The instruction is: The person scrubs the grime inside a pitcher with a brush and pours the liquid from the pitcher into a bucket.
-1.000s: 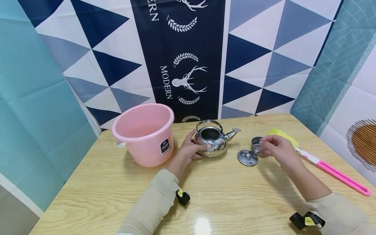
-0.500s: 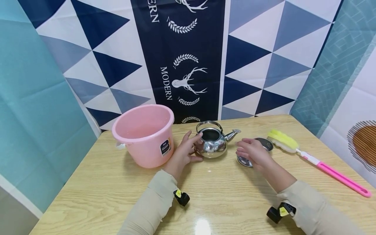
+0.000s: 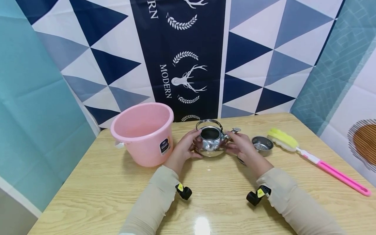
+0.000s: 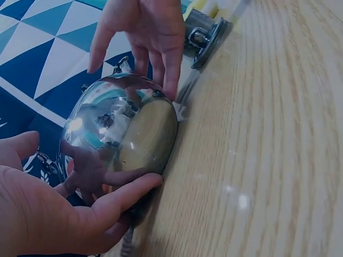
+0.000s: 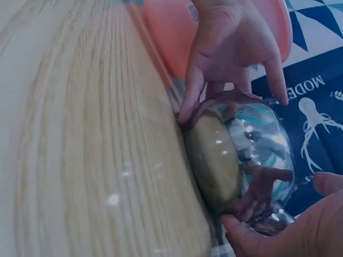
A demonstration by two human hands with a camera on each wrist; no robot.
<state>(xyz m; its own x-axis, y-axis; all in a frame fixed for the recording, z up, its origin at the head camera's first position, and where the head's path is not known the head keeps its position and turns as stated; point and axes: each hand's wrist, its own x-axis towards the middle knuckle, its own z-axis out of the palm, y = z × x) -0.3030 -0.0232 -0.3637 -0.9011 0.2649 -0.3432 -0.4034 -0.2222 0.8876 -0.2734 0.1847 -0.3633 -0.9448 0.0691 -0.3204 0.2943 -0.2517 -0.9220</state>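
Observation:
A shiny steel teapot, lidless and with its hoop handle raised, stands upright between both hands. My left hand holds its left side; the thumb lies low along the body in the left wrist view. At the spout side, my right hand grips the opposite side, its fingers reaching behind the body. Part of the spout is covered by this hand. A steel strainer basket sits right of the right hand. The teapot's lid, leaning near the basket in the left wrist view, is mostly hidden in the head view.
A pink bucket stands to the left of the left hand. On the right lies a long brush with a yellow head and pink handle. Patterned cloth walls border the wooden table behind and at the sides.
My right hand has moved left, from the strainer basket past the lid to the teapot's spout side. The left hand has stayed at the teapot, its fingers shifting slightly.

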